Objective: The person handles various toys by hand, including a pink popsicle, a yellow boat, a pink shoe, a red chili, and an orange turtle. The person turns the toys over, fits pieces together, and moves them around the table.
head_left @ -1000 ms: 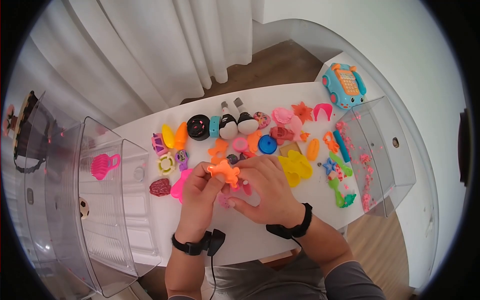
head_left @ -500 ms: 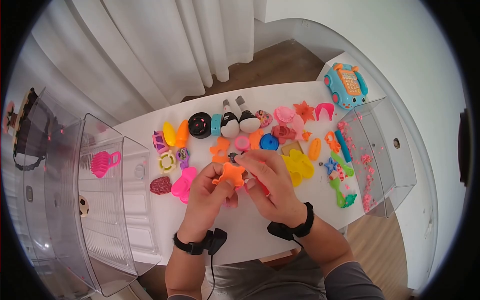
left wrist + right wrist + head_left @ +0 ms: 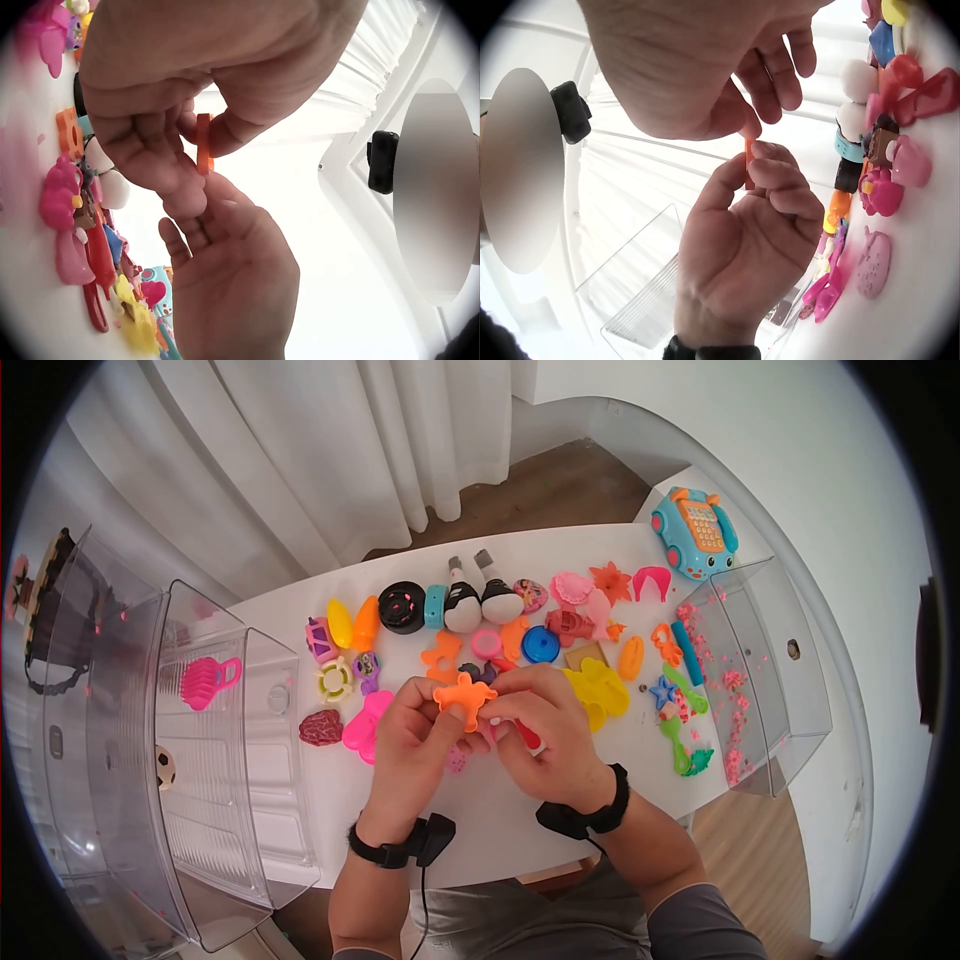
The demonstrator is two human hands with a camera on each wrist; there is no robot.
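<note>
Above the near middle of the table, my left hand (image 3: 408, 750) pinches an orange dough cutter (image 3: 465, 698) between thumb and fingers. The cutter is small, with rounded limbs and a raised rim. In the left wrist view the cutter (image 3: 203, 144) shows edge-on as a thin orange strip. My right hand (image 3: 548, 740) holds the cutter's right edge with thumb and forefinger; its other fingers hang loosely in the right wrist view. Below the hands lie a pink bear-shaped toy (image 3: 61, 191), a red toy (image 3: 100, 251) and a pale pink speckled piece (image 3: 874, 262).
Toys spread across the white table (image 3: 480, 840): yellow moulds (image 3: 597, 693), a blue lid (image 3: 540, 645), a black wheel (image 3: 402, 607). Clear bins stand at left (image 3: 205, 760) and right (image 3: 770, 680). A toy phone (image 3: 695, 535) sits at the back right.
The orange cutter has turned in my left hand and moved slightly right. My right thumb has come up to join the forefinger at its edge.
</note>
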